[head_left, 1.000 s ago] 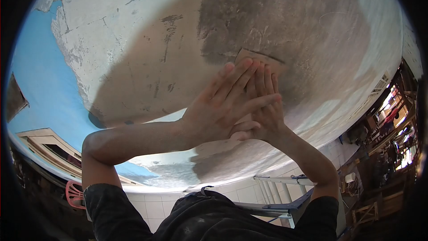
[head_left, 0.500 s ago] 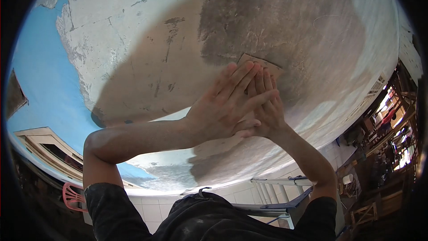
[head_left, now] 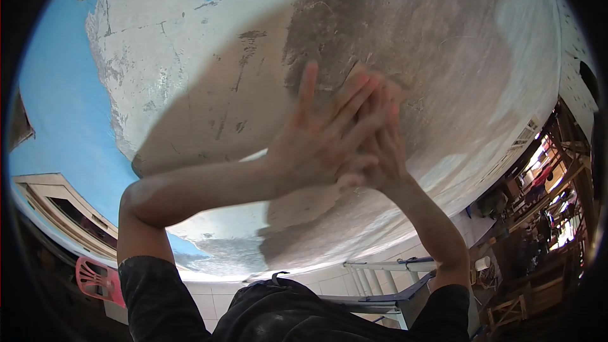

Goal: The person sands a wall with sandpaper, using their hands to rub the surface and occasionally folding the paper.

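Observation:
A tan sheet that looks like sandpaper [head_left: 392, 88] lies against the worn wall [head_left: 196, 69], over a dark grey bare patch. My right hand [head_left: 387, 157] presses flat on the sheet, its fingers pointing up the wall. Across the back of it lies my left hand [head_left: 310, 145], with fingers spread and the index or an outer finger lifted away from the others. Both hands are blurred by motion. Much of the sheet and part of my right hand are hidden beneath my left hand.
Below the wall stands a metal ladder [head_left: 373, 282] close to my body. A pink plastic chair [head_left: 98, 278] is at the lower left, near a framed opening [head_left: 66, 209]. Wooden pieces and clutter [head_left: 538, 247] fill the right side.
One outer finger of my left hand has spread away from the rest. Both hands and the sheet have shifted slightly up the wall, and the view has tilted a little.

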`<state>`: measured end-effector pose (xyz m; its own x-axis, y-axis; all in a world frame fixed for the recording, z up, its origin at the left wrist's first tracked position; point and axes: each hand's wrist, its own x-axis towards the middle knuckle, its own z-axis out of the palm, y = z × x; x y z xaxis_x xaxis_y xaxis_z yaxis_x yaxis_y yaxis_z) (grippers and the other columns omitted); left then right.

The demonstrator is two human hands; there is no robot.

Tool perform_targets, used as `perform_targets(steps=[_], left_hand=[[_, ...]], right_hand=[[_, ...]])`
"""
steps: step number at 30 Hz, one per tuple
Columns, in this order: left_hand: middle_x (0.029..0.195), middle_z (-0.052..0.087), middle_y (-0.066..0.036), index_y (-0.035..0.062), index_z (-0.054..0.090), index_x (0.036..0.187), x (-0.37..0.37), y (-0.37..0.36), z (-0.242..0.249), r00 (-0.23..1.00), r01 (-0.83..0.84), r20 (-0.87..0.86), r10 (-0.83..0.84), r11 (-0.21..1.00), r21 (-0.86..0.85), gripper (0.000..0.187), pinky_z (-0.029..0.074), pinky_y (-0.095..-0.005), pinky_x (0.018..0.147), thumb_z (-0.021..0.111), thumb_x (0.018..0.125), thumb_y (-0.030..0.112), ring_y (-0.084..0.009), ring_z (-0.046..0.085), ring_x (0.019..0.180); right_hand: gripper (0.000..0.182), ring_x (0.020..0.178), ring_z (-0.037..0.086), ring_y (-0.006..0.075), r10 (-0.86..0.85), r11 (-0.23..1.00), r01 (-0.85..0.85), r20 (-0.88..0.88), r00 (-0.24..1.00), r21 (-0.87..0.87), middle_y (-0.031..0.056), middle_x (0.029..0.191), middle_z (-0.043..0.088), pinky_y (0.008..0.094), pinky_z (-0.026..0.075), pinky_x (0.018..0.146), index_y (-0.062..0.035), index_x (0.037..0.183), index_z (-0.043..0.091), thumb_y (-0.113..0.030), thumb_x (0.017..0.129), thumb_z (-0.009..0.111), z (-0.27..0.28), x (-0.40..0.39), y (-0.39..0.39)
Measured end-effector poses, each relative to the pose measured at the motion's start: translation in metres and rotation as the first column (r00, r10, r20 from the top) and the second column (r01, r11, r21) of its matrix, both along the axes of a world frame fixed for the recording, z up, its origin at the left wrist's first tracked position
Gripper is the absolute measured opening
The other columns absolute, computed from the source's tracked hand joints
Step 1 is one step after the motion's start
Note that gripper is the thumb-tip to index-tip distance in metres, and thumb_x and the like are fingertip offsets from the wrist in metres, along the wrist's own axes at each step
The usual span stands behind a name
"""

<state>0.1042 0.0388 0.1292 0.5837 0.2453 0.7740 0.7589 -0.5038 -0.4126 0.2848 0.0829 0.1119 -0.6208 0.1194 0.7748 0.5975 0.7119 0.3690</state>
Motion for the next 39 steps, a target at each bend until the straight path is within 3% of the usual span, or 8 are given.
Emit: perform_targets(steps=[4,9,18,24,30,34,36,39], left_hand=[[0.153,0.027,-0.017,0.0147,0.029,0.148,0.001,-0.005,0.043,0.989,-0.143,0.033,0.141,0.988,0.061,0.076,-0.008,-0.0751,0.103,0.031,0.091,0.066,-0.0273,0.016,0.145],[0.151,0.030,-0.017,0.0131,0.033,0.146,-0.015,-0.017,-0.005,0.998,-0.044,0.050,0.048,0.996,-0.072,0.075,-0.010,-0.0750,0.103,0.032,0.092,0.065,-0.0259,0.021,0.144],[0.154,0.024,-0.018,0.0139,0.031,0.147,-0.015,-0.011,0.043,0.983,-0.176,0.073,0.168,0.977,0.118,0.077,-0.010,-0.0735,0.104,0.030,0.091,0.067,-0.0272,0.017,0.145],[0.153,0.027,-0.015,0.0127,0.030,0.148,-0.039,-0.022,-0.007,0.989,-0.148,-0.008,0.148,0.989,0.020,0.077,-0.013,-0.0715,0.104,0.026,0.092,0.067,-0.0270,0.019,0.144],[0.152,0.031,-0.013,0.0147,0.029,0.148,-0.044,-0.029,0.049,0.962,-0.264,0.086,0.259,0.962,0.062,0.076,-0.011,-0.0761,0.101,0.035,0.091,0.065,-0.0257,0.021,0.144],[0.150,0.035,-0.011,0.0132,0.035,0.146,-0.052,-0.034,-0.001,0.979,-0.176,0.098,0.180,0.983,-0.048,0.070,-0.011,-0.0758,0.101,0.045,0.091,0.057,-0.0224,0.026,0.142],[0.150,0.036,-0.008,0.0134,0.038,0.144,-0.056,-0.038,-0.025,0.980,-0.182,0.062,0.187,0.980,-0.075,0.065,-0.011,-0.0753,0.102,0.052,0.091,0.047,-0.0194,0.028,0.141],[0.144,0.045,-0.004,0.0143,0.045,0.139,-0.059,-0.037,-0.031,0.979,-0.201,0.037,0.201,0.979,-0.021,0.053,-0.010,-0.0742,0.103,0.058,0.090,0.029,-0.0165,0.035,0.138]], right_hand=[[0.115,0.141,0.020,0.0412,0.106,0.990,-0.098,-0.076,0.991,0.102,0.0272,0.150,0.024,0.0566,0.017,0.113,0.0058,0.145,0.026,-0.087,0.077,0.023,0.048,-0.014,0.001],[0.113,0.141,0.023,0.0410,0.030,1.000,-0.030,0.008,1.000,0.001,0.0275,0.148,0.028,0.0568,0.020,0.112,0.0064,0.141,0.034,-0.086,0.077,0.024,-0.001,-0.020,-0.012],[0.110,0.140,0.025,0.0393,0.088,0.994,-0.084,-0.062,0.994,0.072,0.0273,0.147,0.030,0.0563,0.021,0.112,0.0062,0.141,0.036,-0.085,0.078,0.027,0.048,-0.032,-0.009],[0.106,0.139,0.027,0.0386,0.059,0.998,-0.059,0.052,0.997,0.002,0.0241,0.147,0.033,0.0549,0.021,0.112,0.0053,0.140,0.038,-0.082,0.080,0.034,0.013,-0.030,-0.019],[0.097,0.140,0.026,0.0383,0.122,0.991,-0.120,-0.017,0.992,0.065,0.0228,0.147,0.033,0.0528,0.021,0.113,0.0049,0.138,0.039,-0.075,0.082,0.043,0.057,-0.053,-0.022],[0.092,0.139,0.029,0.0366,0.144,0.987,-0.142,0.036,0.989,-0.070,0.0220,0.147,0.035,0.0508,0.022,0.114,0.0023,0.137,0.042,-0.070,0.082,0.050,0.022,-0.045,-0.028],[0.075,0.139,0.031,0.0312,0.152,0.984,-0.139,0.113,0.982,-0.116,0.0186,0.146,0.037,0.0471,0.027,0.114,0.0001,0.138,0.042,-0.054,0.087,0.055,0.002,-0.033,-0.031],[0.057,0.137,0.035,0.0257,0.026,0.996,-0.042,0.178,0.984,0.082,0.0129,0.145,0.040,0.0430,0.031,0.113,-0.0023,0.138,0.043,-0.032,0.091,0.057,-0.007,-0.025,-0.031]])
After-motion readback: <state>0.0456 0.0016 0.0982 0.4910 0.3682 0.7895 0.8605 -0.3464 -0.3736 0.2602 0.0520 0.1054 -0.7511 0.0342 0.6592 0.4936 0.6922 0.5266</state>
